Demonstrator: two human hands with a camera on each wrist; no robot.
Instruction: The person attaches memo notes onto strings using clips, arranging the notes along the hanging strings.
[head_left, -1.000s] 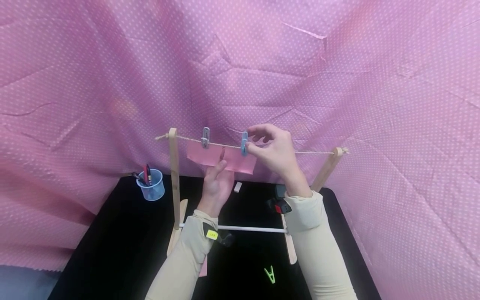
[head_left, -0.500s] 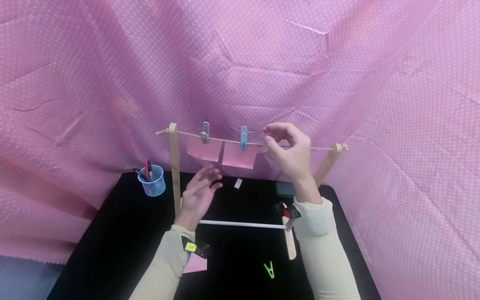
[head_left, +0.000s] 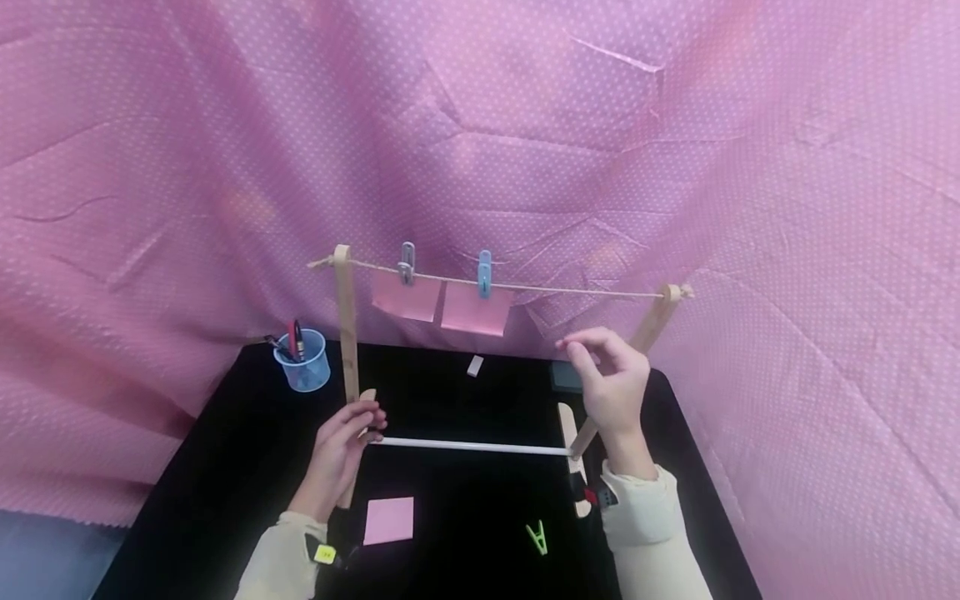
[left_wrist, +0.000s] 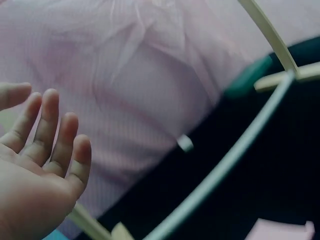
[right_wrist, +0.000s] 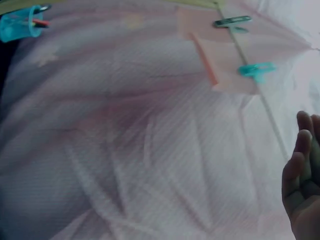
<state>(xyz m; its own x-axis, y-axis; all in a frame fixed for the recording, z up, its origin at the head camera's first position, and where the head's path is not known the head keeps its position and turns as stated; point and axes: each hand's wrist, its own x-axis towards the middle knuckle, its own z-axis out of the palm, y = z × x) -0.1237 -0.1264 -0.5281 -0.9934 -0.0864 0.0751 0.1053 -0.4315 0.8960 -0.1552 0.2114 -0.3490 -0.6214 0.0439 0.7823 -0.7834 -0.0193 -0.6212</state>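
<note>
Two pink paper squares hang from a cord (head_left: 570, 290). A grey clothespin (head_left: 407, 263) holds the left paper (head_left: 405, 298), and a blue clothespin (head_left: 484, 275) holds the right paper (head_left: 474, 312). My left hand (head_left: 333, 454) is in front of the frame's left post, fingers loosely bent and palm empty in the left wrist view. My right hand (head_left: 615, 379) is below the cord near the right post, fingers loosely curved with nothing held. On the black table lie a pink sticky note (head_left: 388, 521) and a green clothespin (head_left: 537, 537).
The wooden frame has a left post (head_left: 347, 333), a right post (head_left: 654, 327) and a white crossbar (head_left: 472, 447). A blue cup (head_left: 306, 375) of pens stands at the back left. A white eraser-like block (head_left: 475, 366) and a dark box (head_left: 566, 377) lie behind.
Both hands have come off the hanging paper and blue clothespin. The left moved down and left, the right moved down and right. The sticky note on the table is now uncovered.
</note>
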